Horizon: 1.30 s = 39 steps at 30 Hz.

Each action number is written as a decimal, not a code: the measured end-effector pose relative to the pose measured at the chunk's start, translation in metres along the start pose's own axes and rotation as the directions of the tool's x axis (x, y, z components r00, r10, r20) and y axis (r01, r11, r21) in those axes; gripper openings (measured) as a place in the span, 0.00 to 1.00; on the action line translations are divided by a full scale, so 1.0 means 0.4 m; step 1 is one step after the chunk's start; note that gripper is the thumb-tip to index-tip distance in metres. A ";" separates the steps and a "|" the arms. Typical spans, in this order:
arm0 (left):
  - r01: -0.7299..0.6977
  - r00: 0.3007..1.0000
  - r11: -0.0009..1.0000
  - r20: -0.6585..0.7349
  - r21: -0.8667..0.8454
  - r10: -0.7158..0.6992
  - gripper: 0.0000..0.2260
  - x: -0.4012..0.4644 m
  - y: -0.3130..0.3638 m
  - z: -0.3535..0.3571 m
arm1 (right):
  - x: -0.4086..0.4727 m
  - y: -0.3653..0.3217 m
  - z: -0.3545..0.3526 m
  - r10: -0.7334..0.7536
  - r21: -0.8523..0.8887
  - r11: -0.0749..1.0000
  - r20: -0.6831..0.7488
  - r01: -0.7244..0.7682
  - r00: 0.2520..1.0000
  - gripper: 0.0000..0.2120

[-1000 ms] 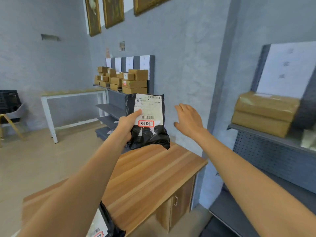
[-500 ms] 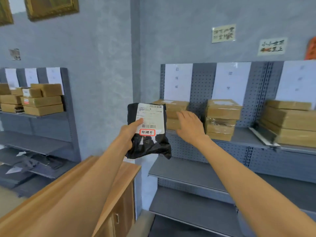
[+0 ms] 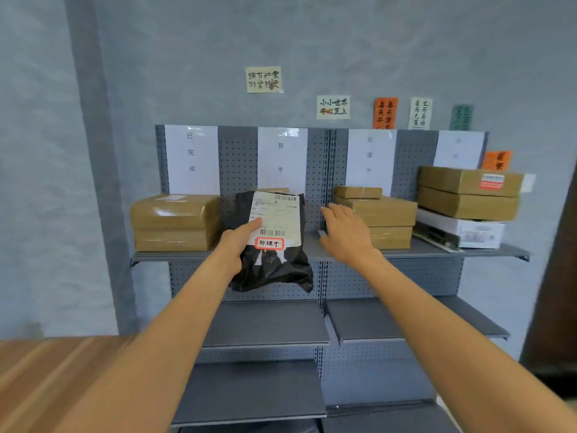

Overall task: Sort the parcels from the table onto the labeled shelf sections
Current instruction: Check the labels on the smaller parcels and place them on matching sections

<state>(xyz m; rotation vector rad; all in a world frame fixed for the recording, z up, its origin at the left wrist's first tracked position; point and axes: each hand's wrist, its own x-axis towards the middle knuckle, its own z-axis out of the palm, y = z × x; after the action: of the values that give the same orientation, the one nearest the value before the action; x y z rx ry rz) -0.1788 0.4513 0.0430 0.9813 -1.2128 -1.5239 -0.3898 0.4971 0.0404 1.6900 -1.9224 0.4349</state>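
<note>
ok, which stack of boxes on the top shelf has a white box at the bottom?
The rightmost stack: two brown cartons sit on a white box. The other stacks on that shelf show only brown cardboard.

My left hand (image 3: 239, 245): bare, no glove, ring or watch showing. My right hand (image 3: 348, 235): likewise bare, nothing at the wrist. Both my forearms: uncovered right to the frame's lower edge, no sleeve in sight.
</note>
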 end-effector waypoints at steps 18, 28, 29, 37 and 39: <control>0.052 0.984 0.999 0.174 -0.016 -0.049 0.17 -0.020 -0.121 0.574 | -0.182 0.550 -0.039 0.153 -0.106 0.982 -0.019 -0.154 0.988 0.29; 0.071 0.987 0.997 0.146 0.007 -0.072 0.16 -0.005 -0.142 0.621 | -0.180 0.597 -0.008 0.136 -0.087 0.987 -0.018 -0.137 0.991 0.30; 0.072 0.987 0.997 0.142 0.012 -0.073 0.16 0.001 -0.145 0.621 | -0.179 0.597 -0.003 0.136 -0.083 0.987 -0.012 -0.136 0.991 0.30; 0.076 0.981 0.997 0.179 0.017 -0.077 0.14 0.088 -0.167 0.660 | -0.134 0.644 0.063 0.150 -0.102 0.984 0.013 -0.148 0.989 0.28; 0.069 0.979 0.997 0.189 0.029 -0.073 0.14 0.124 -0.163 0.681 | -0.105 0.667 0.079 0.159 -0.111 0.981 0.012 -0.157 0.987 0.26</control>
<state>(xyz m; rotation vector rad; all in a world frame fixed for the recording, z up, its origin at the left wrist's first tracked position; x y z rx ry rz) -0.4619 0.4749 0.0303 0.9177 -1.3424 -1.6954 -0.6542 0.5561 0.0191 1.4842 -2.0651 0.3650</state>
